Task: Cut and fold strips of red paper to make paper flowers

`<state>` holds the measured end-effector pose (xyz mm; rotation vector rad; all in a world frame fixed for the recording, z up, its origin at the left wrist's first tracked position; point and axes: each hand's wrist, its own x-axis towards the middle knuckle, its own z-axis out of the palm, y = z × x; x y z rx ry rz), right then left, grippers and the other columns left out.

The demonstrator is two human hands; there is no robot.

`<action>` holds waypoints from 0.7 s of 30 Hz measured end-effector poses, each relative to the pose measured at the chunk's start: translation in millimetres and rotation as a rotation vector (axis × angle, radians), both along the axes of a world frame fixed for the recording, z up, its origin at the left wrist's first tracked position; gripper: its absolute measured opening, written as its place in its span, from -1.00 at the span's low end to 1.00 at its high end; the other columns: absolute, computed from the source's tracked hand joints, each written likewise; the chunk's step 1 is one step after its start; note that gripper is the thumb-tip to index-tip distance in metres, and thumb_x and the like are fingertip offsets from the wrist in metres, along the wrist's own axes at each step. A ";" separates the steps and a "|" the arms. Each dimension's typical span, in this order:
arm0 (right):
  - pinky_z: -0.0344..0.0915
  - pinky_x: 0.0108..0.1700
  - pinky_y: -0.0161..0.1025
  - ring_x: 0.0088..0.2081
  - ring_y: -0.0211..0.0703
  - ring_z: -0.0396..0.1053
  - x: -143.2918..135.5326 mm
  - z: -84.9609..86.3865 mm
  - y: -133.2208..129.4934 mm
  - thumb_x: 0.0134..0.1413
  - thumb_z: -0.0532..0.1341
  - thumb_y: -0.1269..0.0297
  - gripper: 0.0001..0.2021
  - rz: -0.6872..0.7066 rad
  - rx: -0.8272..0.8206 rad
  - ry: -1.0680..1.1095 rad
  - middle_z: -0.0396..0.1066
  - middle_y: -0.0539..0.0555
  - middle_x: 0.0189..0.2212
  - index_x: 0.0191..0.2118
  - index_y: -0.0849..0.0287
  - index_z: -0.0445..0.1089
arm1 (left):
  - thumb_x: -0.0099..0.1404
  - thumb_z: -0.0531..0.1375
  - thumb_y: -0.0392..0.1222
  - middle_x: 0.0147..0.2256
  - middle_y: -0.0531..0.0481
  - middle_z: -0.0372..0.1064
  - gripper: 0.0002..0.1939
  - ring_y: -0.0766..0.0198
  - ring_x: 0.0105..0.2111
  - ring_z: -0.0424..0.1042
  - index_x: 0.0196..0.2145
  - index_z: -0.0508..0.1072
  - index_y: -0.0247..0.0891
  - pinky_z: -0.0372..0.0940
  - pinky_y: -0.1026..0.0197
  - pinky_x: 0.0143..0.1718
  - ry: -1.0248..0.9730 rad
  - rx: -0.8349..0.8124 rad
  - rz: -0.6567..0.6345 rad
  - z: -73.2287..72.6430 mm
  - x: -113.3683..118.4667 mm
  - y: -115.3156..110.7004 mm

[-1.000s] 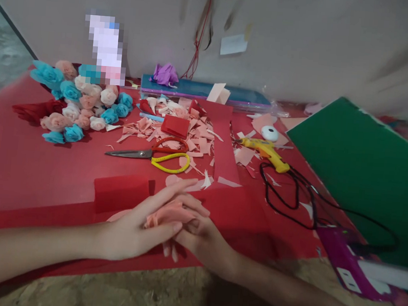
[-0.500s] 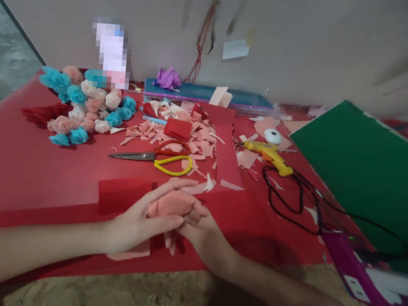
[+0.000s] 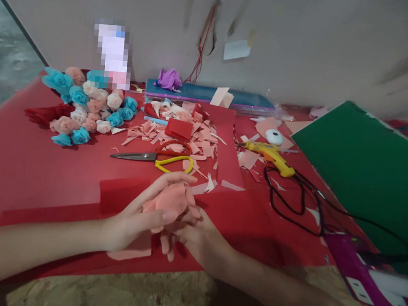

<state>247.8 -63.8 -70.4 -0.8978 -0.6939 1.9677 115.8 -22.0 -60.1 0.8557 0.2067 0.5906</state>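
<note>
Between my two hands is a pink paper flower (image 3: 172,198), its layered petals facing up. My left hand (image 3: 138,218) curves around it, thumb across the near side and fingers along the far side. From below and the right, my right hand (image 3: 201,235) grips the flower's base, which its fingers mostly hide. Under the hands lie red paper sheets (image 3: 241,222) and a pink paper piece (image 3: 132,250). Just beyond them rest scissors (image 3: 150,157) with one red and one yellow handle loop.
Finished paper flowers (image 3: 83,110) cluster at the back left. Pink scraps (image 3: 201,138) litter the middle. To the right are a yellow glue gun (image 3: 270,156) with a looped black cord, a green board (image 3: 364,180) and a purple power strip (image 3: 353,273).
The pink flower has turned and tilted upward in my hands, so more petal layers show. My left fingers and thumb have shifted around it.
</note>
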 end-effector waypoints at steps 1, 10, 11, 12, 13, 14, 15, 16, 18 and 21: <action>0.22 -0.68 -0.44 -0.69 -0.36 0.29 -0.4 0.7 -0.1 -0.27 0.37 0.21 -0.77 -0.002 -0.017 0.021 0.34 -0.06 -0.71 -0.52 0.24 0.38 | 0.21 0.17 -0.08 -0.18 -0.03 0.21 -0.61 0.32 -0.38 0.40 -0.02 0.20 -0.09 0.37 0.38 -0.55 -0.012 0.001 -0.002 0.4 0.3 0.1; 0.27 -0.68 -0.42 -0.64 -0.31 0.35 0.9 -5.2 -2.5 -0.20 0.34 0.29 -0.83 0.015 -0.031 0.172 0.39 -0.01 -0.59 -0.46 0.26 0.40 | 0.18 0.17 0.04 -0.25 -0.07 0.21 -0.70 0.19 -0.21 0.34 -0.32 0.34 -0.28 0.38 0.17 -0.23 0.093 0.173 0.120 2.7 -0.2 3.9; 0.27 -0.67 -0.42 -0.64 -0.31 0.35 0.9 -5.0 -2.6 -0.18 0.34 0.29 -0.83 0.007 -0.031 0.170 0.39 -0.01 -0.59 -0.45 0.26 0.39 | 0.18 0.17 0.05 -0.27 -0.06 0.22 -0.69 0.18 -0.20 0.34 -0.32 0.34 -0.27 0.36 0.14 -0.19 0.101 0.187 0.129 3.1 -0.1 4.0; 0.27 -0.67 -0.42 -0.64 -0.31 0.36 0.8 -4.6 -2.7 -0.17 0.33 0.29 -0.83 -0.002 -0.029 0.169 0.39 -0.01 -0.59 -0.44 0.25 0.38 | 0.18 0.17 0.05 -0.28 -0.04 0.22 -0.69 0.19 -0.21 0.34 -0.31 0.33 -0.27 0.35 0.14 -0.18 0.102 0.188 0.134 3.3 0.1 3.9; 0.28 -0.67 -0.41 -0.64 -0.31 0.35 0.6 -4.0 -2.8 -0.16 0.33 0.28 -0.83 -0.007 -0.024 0.171 0.38 -0.02 -0.60 -0.43 0.24 0.37 | 0.18 0.18 0.04 -0.29 -0.03 0.22 -0.70 0.21 -0.23 0.34 -0.29 0.33 -0.26 0.34 0.15 -0.18 0.100 0.182 0.137 3.4 0.4 3.5; 0.28 -0.66 -0.41 -0.64 -0.31 0.35 0.4 -3.4 -2.9 -0.15 0.33 0.27 -0.83 -0.007 -0.021 0.171 0.37 -0.04 -0.62 -0.43 0.23 0.36 | 0.19 0.18 0.04 -0.30 -0.02 0.22 -0.70 0.24 -0.25 0.34 -0.28 0.32 -0.25 0.34 0.18 -0.19 0.094 0.170 0.140 3.2 0.6 2.9; 0.28 -0.66 -0.42 -0.65 -0.31 0.34 0.2 -2.9 -3.0 -0.14 0.32 0.26 -0.82 0.000 -0.019 0.170 0.35 -0.05 -0.65 -0.44 0.23 0.35 | 0.18 0.18 0.03 -0.30 -0.01 0.22 -0.70 0.26 -0.26 0.34 -0.26 0.31 -0.25 0.34 0.21 -0.21 0.088 0.154 0.141 3.0 0.8 2.2; 0.28 -0.66 -0.42 -0.65 -0.32 0.33 0.0 -2.7 -3.1 -0.14 0.31 0.24 -0.81 0.011 -0.017 0.166 0.33 -0.06 -0.67 -0.47 0.24 0.34 | 0.18 0.19 0.03 -0.31 0.00 0.23 -0.70 0.28 -0.27 0.34 -0.26 0.31 -0.24 0.34 0.24 -0.22 0.082 0.137 0.141 2.7 1.0 1.4; 0.27 -0.66 -0.43 -0.66 -0.33 0.32 -0.4 -2.6 -3.6 -0.14 0.31 0.21 -0.79 0.024 -0.024 0.154 0.32 -0.06 -0.68 -0.50 0.25 0.33 | 0.18 0.20 0.01 -0.31 0.01 0.23 -0.70 0.30 -0.28 0.34 -0.27 0.30 -0.25 0.35 0.28 -0.26 0.077 0.102 0.141 2.0 1.2 0.0; 0.25 -0.68 -0.42 -0.68 -0.32 0.32 -1.0 -2.5 -4.1 -0.18 0.32 0.20 -0.76 0.001 -0.039 0.141 0.34 -0.05 -0.67 -0.48 0.26 0.32 | 0.19 0.19 -0.01 -0.30 0.01 0.21 -0.71 0.29 -0.31 0.35 -0.20 0.27 -0.20 0.37 0.35 -0.45 0.053 0.051 0.113 1.7 1.2 -1.1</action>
